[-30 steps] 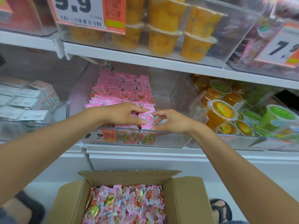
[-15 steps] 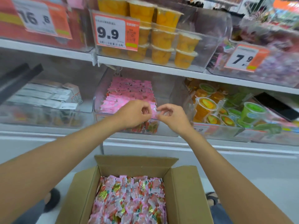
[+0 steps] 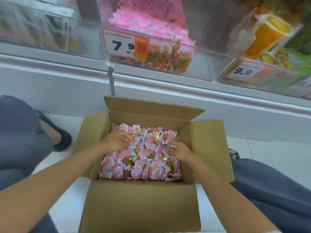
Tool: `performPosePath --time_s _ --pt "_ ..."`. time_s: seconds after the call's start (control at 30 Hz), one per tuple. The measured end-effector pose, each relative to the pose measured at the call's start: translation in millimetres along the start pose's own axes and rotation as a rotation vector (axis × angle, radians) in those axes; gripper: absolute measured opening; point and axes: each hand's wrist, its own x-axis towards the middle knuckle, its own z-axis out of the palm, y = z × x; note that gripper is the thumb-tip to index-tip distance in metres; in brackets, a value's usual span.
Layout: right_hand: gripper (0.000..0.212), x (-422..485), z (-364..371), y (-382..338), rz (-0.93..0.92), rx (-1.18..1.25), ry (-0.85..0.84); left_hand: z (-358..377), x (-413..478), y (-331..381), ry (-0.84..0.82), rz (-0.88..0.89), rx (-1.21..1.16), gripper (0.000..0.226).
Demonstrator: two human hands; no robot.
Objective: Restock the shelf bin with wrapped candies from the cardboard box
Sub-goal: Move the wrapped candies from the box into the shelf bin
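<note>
Pink wrapped candies (image 3: pixel 143 158) in the cardboard box (image 3: pixel 139 204), left hand (image 3: pixel 117 140) and right hand (image 3: pixel 180 150) apart, each clutching some.

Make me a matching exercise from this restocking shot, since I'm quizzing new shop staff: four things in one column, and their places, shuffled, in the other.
Things
1. cardboard box
2. shelf bin
3. left hand
4. 9.9 price tag

Places
A. on the front of the neighbouring bin, far right
B. on the shelf, bearing the 7.9 tag
C. on the floor, flaps open
D. on the wrapped candies, in the box's far-left part

Pairs: 1-C, 2-B, 3-D, 4-A
</note>
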Motion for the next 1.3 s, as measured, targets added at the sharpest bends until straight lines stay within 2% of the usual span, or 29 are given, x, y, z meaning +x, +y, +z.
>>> performPosePath --time_s 0.07,0.1,0.2,0.23,0.3,0.37,0.47,0.53,0.6,0.63,0.7,0.77,0.8,0.83,0.9,0.93,1.0,1.03,1.1,1.17,1.23,1.3 --pt "0.087 25.2 21.7 19.3 0.028 0.056 0.051 11.8 7.8 -20.7 0.005 -0.067 -0.077 0.011" --pt "0.089 35.4 33.1 25.1 0.051 -0.035 0.07 17.3 10.8 -29.5 0.006 -0.095 -0.122 0.009" --pt "0.069 60.6 63.9 51.4 0.022 -0.413 0.166 29.4 14.1 -44.9 -0.026 -0.145 -0.145 0.014" --pt "0.064 63.5 70.5 56.5 -0.022 -0.476 0.239 32.3 15.0 -47.9 -0.041 -0.153 -0.144 0.017" --pt "0.059 63.0 73.1 61.4 -0.106 -0.447 0.361 37.9 17.3 -46.7 -0.064 -0.174 -0.168 0.017" --pt "0.049 50.2 62.8 48.7 -0.157 -0.255 0.386 42.3 19.6 -36.9 -0.062 -0.2 -0.199 0.016" --pt "0.028 18.2 42.1 14.3 -0.148 0.335 0.318 50.6 23.7 -12.6 -0.059 -0.211 -0.265 0.04" --pt "0.02 5.7 34.5 -9.4 -0.105 0.76 0.114 56.2 24.3 1.7 -0.126 -0.251 -0.498 0.068" --pt "0.015 0.7 32.2 -25.7 -0.1 0.868 -0.086 62.7 24.4 11.5 -0.197 -0.325 -0.804 0.076" --pt "0.012 -0.4 32.4 -29.4 -0.117 0.83 -0.146 65.0 24.8 14.0 -0.175 -0.342 -0.867 0.074" --pt "0.009 0.5 33.0 -30.6 -0.166 0.652 -0.166 68.6 29.3 10.9 -0.045 -0.357 -0.827 0.078" --pt "0.013 10.2 31.2 -25.6 -0.189 0.413 -0.035 67.7 32.7 3.5 0.06 -0.386 -0.77 0.087" --pt "0.012 21.0 28.6 -19.2 -0.192 0.314 0.077 65.9 35.0 -1.4 0.071 -0.397 -0.757 0.082" --pt "0.013 34.7 24.4 -11.3 -0.19 0.225 0.186 63.3 36.4 -5.3 0.07 -0.399 -0.754 0.067" --pt "0.032 66.0 16.5 7.1 -0.153 0.05 0.326 56.7 36.3 -10.9 0.054 -0.393 -0.804 0.03" --pt "0.048 81.1 15.1 17.7 -0.11 -0.043 0.337 55.1 37.9 -14.9 0.044 -0.385 -0.85 0.03" --pt "0.072 101.8 21.0 38.3 -0.056 -0.232 0.3 53.1 39.0 -19.2 0.009 -0.377 -0.908 0.054" --pt "0.071 106.3 27.7 45.9 -0.071 -0.349 0.317 51.8 38.6 -19.5 0.01 -0.373 -0.903 0.059" --pt "0.053 102.9 40.5 49.1 -0.155 -0.528 0.397 51.2 38.1 -20.7 0.031 -0.338 -0.826 0.035" --pt "0.034 91.8 50.6 42.3 -0.257 -0.481 0.462 50.2 39.4 -23.4 0.079 -0.307 -0.758 0.025" --pt "0.025 75.6 49.4 25.2 -0.285 -0.195 0.491 48.4 40.3 -25.1 0.13 -0.318 -0.739 0.025" --pt "0.025 57.9 37.5 0.2 -0.265 0.154 0.397 48.4 43.5 -29.0 0.124 -0.341 -0.763 0.036"
